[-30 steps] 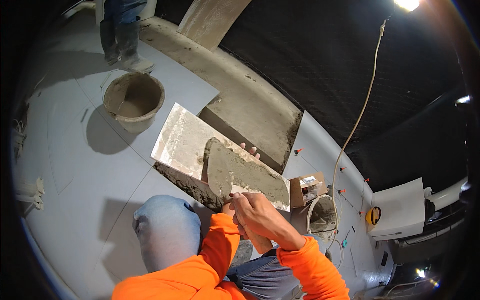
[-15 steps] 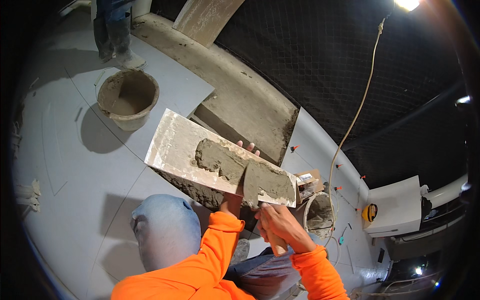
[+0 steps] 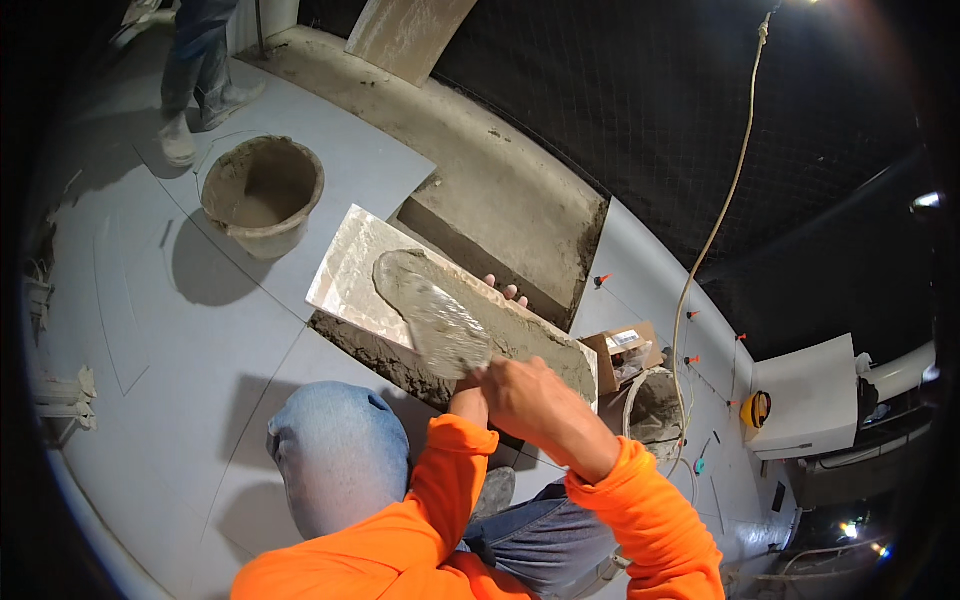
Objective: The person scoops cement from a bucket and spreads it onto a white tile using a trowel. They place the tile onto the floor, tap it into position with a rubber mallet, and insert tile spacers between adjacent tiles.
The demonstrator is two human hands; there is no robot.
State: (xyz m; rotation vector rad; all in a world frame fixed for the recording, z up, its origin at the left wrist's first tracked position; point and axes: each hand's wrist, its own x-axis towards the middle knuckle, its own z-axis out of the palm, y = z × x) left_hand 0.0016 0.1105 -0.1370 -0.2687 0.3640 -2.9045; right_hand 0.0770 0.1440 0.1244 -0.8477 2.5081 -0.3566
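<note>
A narrow rectangular tile [image 3: 338, 268] lies tilted across my lap area, its back side up. Grey mortar [image 3: 535, 342] covers much of it in a long, spread layer. My left hand [image 3: 508, 291] supports the tile from below; its fingertips curl over the far edge, and the palm is hidden under the tile. My right hand [image 3: 535, 400] grips a trowel, whose wet metal blade [image 3: 447, 328] lies on the mortar near the tile's left part. The trowel's handle is hidden in my fist.
A mortar-stained bucket [image 3: 262, 240] stands to the left, near a co-worker's boots [image 3: 218, 100]. Beyond the tile is a recessed, unlaid strip [image 3: 500, 195]. At right are a cardboard box [image 3: 610, 350], another bucket [image 3: 655, 410], orange tile spacers [image 3: 601, 281] and a hanging cable [image 3: 712, 235].
The trowel has swept left along the tile, and the mortar there is now smoother and more spread. My right hand moved left with it. The co-worker's boots shifted left.
</note>
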